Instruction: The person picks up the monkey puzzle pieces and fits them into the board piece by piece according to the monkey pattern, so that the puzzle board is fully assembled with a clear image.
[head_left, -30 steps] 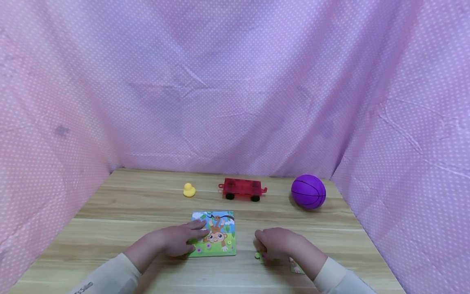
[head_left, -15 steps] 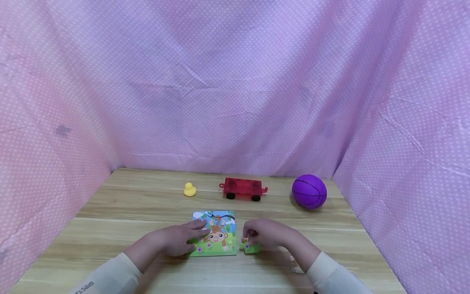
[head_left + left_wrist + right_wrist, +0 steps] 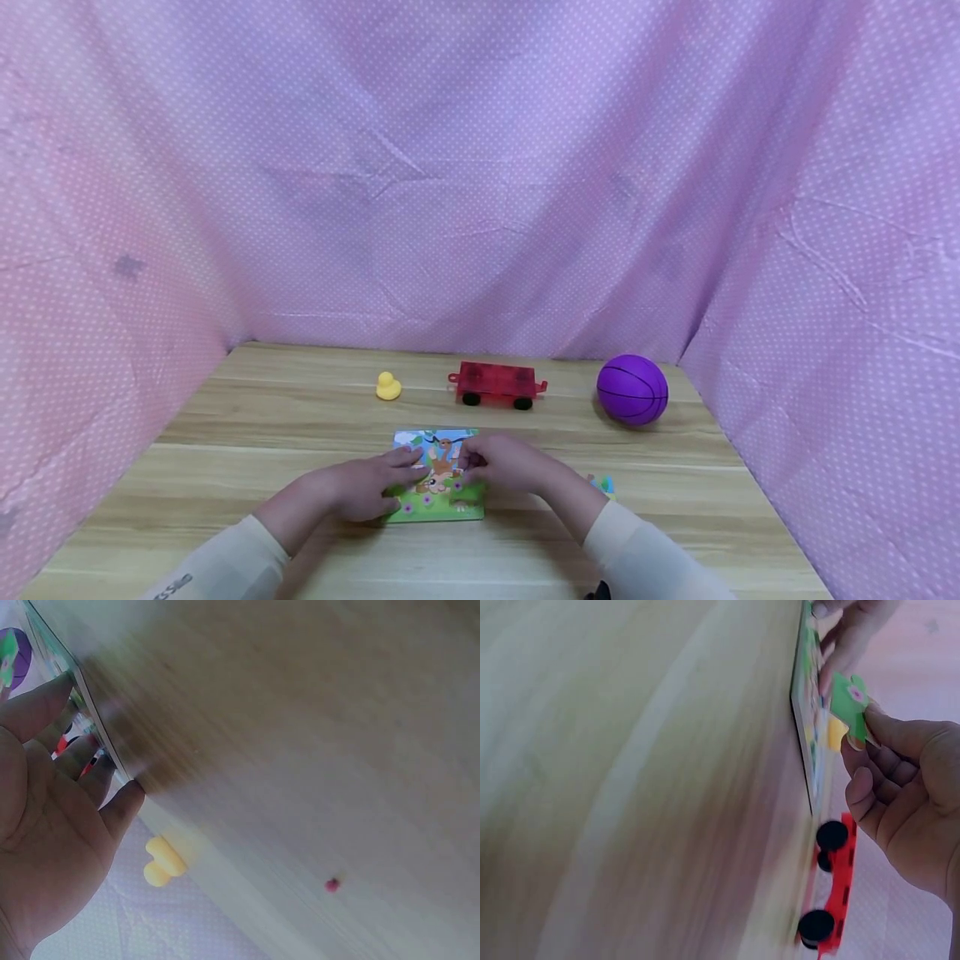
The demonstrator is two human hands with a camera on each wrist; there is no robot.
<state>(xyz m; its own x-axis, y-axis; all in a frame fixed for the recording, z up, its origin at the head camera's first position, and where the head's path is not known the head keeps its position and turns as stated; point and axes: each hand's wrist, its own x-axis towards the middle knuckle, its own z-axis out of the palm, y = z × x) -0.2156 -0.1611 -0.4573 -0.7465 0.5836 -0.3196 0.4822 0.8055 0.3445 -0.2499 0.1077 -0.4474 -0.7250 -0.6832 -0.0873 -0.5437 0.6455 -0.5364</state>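
Note:
A square monkey picture puzzle (image 3: 431, 510) lies flat on the table. My left hand (image 3: 363, 488) rests on its left side with fingers spread and fairly straight; the left wrist view shows the fingertips at the board's edge. Over the right part of the board, my right hand (image 3: 510, 467) pinches a green puzzle piece with a pink flower (image 3: 849, 701) between thumb and forefinger. In the right wrist view that piece is raised above the board, tilted and apart from it. The hands and the piece hide parts of the picture.
Behind the puzzle stand a yellow rubber duck (image 3: 387, 387), a red toy wagon (image 3: 497, 382) and a purple ball (image 3: 632, 390). Another puzzle piece (image 3: 605, 485) shows partly behind the right forearm. A tiny red thing (image 3: 332, 885) appears in the left wrist view. Pink dotted cloth (image 3: 480, 208) surrounds the table.
My right hand has carried the green puzzle piece left, from the table beside the board to above its right part. My left hand has stayed put.

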